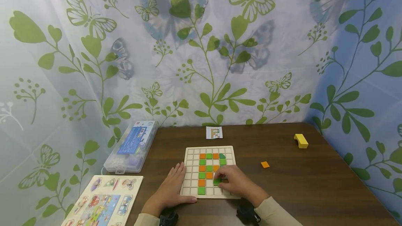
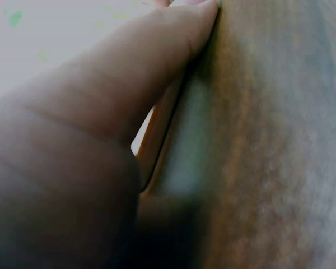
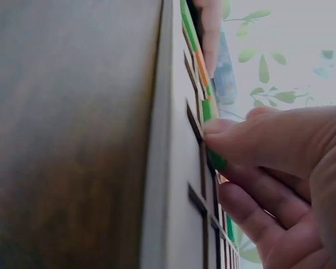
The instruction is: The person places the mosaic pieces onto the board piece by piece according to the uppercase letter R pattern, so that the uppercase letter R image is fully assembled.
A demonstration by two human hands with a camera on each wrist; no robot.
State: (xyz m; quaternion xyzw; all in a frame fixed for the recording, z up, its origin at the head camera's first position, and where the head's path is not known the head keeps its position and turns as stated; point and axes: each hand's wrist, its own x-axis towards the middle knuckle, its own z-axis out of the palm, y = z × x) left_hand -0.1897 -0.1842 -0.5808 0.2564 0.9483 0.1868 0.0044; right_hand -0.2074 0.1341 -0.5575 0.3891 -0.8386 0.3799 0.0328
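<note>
A wooden grid board [image 1: 192,152] lies on the table, with orange and green square tiles set in several of its cells and a dark green rounded piece [image 1: 222,156] near the top right. Along the board's left edge rests my left hand [image 1: 168,189], fingers straight and thumb stretched along the near edge. My right hand [image 1: 235,182] pinches a green tile [image 1: 217,181] between thumb and fingers over the lower right cells. In the right wrist view the green tile [image 3: 214,158] is tilted against the board's surface, partly hidden by the thumb.
A loose orange tile [image 1: 265,164] and a yellow arch block [image 1: 301,141] lie to the right. Behind the board is a small pattern card [image 1: 214,132]. On the left are a clear plastic case [image 1: 132,147] and a picture puzzle board [image 1: 103,201]. A printed curtain [image 1: 194,90] hangs behind the table.
</note>
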